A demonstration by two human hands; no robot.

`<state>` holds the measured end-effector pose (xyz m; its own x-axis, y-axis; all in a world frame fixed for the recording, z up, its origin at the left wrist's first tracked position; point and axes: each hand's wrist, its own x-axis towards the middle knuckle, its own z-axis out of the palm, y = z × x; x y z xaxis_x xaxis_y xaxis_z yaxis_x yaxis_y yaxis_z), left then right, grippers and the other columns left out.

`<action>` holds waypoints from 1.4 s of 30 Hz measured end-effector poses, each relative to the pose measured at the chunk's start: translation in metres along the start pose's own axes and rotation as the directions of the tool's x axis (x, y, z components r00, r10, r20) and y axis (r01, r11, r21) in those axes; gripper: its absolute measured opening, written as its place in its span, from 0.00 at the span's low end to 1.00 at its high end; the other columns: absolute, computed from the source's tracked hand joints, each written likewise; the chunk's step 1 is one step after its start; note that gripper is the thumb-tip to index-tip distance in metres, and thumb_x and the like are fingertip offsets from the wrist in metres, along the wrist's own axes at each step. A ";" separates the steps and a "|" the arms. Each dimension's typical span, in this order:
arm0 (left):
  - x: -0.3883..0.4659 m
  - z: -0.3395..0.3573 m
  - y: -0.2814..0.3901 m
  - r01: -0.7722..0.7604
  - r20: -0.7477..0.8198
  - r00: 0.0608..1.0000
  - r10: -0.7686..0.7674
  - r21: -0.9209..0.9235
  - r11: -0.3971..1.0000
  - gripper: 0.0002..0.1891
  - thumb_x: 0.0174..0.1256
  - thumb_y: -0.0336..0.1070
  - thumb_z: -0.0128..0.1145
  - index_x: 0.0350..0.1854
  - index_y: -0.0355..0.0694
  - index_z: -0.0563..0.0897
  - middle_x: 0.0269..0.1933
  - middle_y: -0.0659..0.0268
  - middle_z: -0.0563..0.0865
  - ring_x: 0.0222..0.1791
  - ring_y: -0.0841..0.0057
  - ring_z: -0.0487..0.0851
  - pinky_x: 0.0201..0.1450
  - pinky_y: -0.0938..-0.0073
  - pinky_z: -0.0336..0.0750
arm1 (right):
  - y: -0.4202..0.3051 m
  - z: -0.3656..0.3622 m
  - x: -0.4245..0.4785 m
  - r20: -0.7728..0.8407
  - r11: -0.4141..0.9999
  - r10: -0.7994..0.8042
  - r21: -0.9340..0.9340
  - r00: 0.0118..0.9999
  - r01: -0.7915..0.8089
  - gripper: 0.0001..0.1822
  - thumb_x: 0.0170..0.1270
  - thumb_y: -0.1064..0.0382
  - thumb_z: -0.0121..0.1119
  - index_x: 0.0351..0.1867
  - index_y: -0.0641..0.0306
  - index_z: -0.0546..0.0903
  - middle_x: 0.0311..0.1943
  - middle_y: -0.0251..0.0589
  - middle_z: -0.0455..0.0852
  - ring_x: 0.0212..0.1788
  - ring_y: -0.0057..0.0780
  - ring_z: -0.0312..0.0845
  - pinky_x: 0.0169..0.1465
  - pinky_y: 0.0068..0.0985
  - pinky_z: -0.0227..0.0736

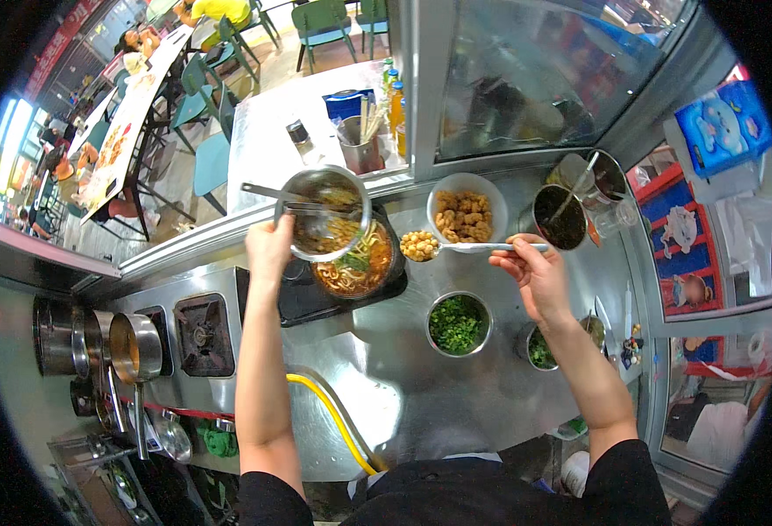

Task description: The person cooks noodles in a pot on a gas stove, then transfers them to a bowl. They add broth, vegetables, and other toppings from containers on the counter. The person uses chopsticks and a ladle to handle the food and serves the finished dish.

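Note:
My left hand grips a steel container by its rim, tilted so its inside shows some yellow-brown beans or nuts and metal utensil handles. Below and partly behind it, a bowl of noodles in red broth with green shreds rests on a black tray. Between the fingers of my right hand is the handle of a metal spoon. Its bowl is heaped with round yellow beans or nuts, held right of the noodles. Behind the spoon stands a white bowl of fried brown pieces.
On the steel counter are a container of chopped green onion, a smaller one of greens and a pot of dark sauce. A gas burner and saucepans lie left. A yellow hose crosses the front.

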<state>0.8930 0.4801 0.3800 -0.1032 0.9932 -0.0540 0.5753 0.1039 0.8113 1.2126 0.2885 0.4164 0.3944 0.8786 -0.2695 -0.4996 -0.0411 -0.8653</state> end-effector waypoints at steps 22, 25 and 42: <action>0.000 -0.009 -0.012 -0.081 -0.053 0.994 0.099 0.272 0.959 0.18 0.54 0.45 0.55 0.21 0.32 0.80 0.18 0.48 0.78 0.22 0.56 0.80 0.25 0.62 0.71 | 0.033 0.087 0.010 0.782 0.303 -0.465 -0.300 0.415 0.905 0.10 0.50 0.76 0.57 0.36 0.68 0.76 0.33 0.47 0.82 0.34 0.39 0.81 0.36 0.25 0.76; -0.019 0.010 0.015 -0.072 0.081 0.995 0.056 0.215 0.974 0.17 0.54 0.46 0.55 0.21 0.33 0.81 0.20 0.48 0.78 0.25 0.54 0.80 0.28 0.62 0.72 | 0.031 0.099 0.015 0.840 0.238 -0.370 -0.327 0.397 0.914 0.08 0.49 0.77 0.57 0.33 0.70 0.76 0.30 0.47 0.82 0.31 0.37 0.80 0.34 0.24 0.74; -0.042 0.042 0.042 -0.300 0.180 0.952 0.248 0.385 0.873 0.14 0.54 0.41 0.54 0.20 0.34 0.81 0.21 0.51 0.80 0.26 0.55 0.80 0.33 0.61 0.74 | 0.083 0.050 0.026 0.040 0.995 -0.037 -0.086 0.999 0.040 0.09 0.63 0.67 0.49 0.36 0.75 0.73 0.29 0.48 0.80 0.29 0.30 0.81 0.35 0.19 0.79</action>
<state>0.9558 0.4446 0.3920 0.1903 0.9807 0.0447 0.8456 -0.1868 0.5001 1.1430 0.3315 0.3590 0.3814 0.8978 -0.2201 -0.4147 -0.0465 -0.9088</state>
